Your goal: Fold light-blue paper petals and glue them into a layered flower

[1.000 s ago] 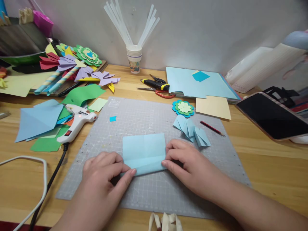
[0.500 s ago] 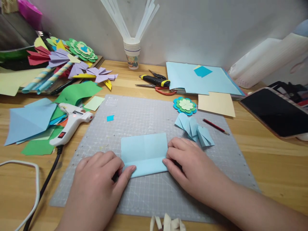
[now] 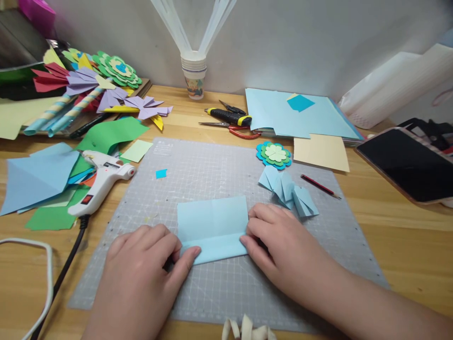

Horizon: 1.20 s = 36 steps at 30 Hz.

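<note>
A light blue sheet of paper point(image 3: 212, 217) lies on the grey cutting mat point(image 3: 198, 302), its near edge folded over into a strip. My left hand point(image 3: 145, 264) pinches the left end of that fold, thumb on top. At the right end, my right hand point(image 3: 279, 241) grips the same paper between thumb and curled fingers. Just beyond my right hand sit folded light blue paper pieces point(image 3: 288, 191). Behind them is a layered paper flower point(image 3: 274, 155) in blue and green. A small bright blue scrap point(image 3: 161, 174) rests on the mat's upper left.
A white glue gun point(image 3: 102, 179) with a black cord lies at left among coloured paper. Scissors point(image 3: 244, 132), a black-yellow cutter point(image 3: 228, 116), paper cups point(image 3: 194, 78) and a blue paper stack point(image 3: 276, 111) stand at the back. A pencil point(image 3: 320, 186) and a phone point(image 3: 406, 163) are right.
The view has shifted slightly. Both hands keep their hold on the paper's ends, and the fold looks much the same.
</note>
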Each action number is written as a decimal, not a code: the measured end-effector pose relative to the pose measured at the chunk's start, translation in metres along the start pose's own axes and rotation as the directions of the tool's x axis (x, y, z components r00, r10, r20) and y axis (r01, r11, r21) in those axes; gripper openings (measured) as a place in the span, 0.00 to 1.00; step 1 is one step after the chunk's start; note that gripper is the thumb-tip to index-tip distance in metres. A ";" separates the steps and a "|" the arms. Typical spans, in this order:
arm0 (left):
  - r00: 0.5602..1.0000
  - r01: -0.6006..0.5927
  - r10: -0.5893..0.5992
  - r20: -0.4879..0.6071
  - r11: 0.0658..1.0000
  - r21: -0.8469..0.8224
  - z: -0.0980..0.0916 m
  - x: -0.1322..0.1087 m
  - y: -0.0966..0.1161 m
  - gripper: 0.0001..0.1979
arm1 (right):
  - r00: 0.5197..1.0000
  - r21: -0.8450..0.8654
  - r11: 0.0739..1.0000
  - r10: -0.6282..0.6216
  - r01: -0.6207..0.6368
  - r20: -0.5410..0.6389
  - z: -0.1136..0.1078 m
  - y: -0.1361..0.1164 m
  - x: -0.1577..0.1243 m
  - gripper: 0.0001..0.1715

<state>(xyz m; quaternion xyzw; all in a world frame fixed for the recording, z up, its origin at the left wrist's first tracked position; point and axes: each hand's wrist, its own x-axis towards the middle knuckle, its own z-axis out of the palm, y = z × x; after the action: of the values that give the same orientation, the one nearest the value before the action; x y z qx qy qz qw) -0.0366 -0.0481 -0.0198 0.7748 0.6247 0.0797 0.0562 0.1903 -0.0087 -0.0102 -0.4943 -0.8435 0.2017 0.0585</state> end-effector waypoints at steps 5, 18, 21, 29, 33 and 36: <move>1.000 0.012 -0.011 -0.011 1.000 0.011 -0.001 -0.002 0.000 0.17 | 1.000 0.002 1.000 0.002 -0.002 0.015 -0.001 0.000 0.002 0.13; 0.998 0.029 -0.030 -0.064 0.999 -0.028 0.000 -0.002 0.000 0.13 | 1.000 0.007 1.000 -0.002 0.002 0.009 -0.001 0.000 0.000 0.12; 0.990 -0.080 0.072 -0.125 0.995 -0.057 0.001 -0.004 0.000 0.05 | 1.000 0.004 1.000 -0.001 0.001 0.003 -0.001 0.000 0.000 0.12; 0.956 -0.293 0.291 -0.039 0.951 -0.102 0.005 -0.009 -0.002 0.22 | 1.000 -0.004 1.000 0.000 0.000 0.012 -0.001 -0.001 0.000 0.12; 0.957 -0.288 0.283 -0.061 0.952 -0.103 0.006 -0.009 -0.002 0.21 | 1.000 -0.003 1.000 -0.005 0.005 0.011 0.000 0.000 0.000 0.12; 0.959 -0.283 0.278 -0.060 0.953 -0.107 0.006 -0.009 -0.002 0.20 | 1.000 0.000 1.000 -0.004 0.004 0.013 0.000 0.000 0.001 0.12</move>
<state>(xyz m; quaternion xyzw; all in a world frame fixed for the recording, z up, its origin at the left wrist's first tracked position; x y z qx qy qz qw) -0.0387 -0.0563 -0.0267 0.8492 0.5036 0.1396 0.0751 0.1897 -0.0078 -0.0107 -0.4913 -0.8449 0.2047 0.0534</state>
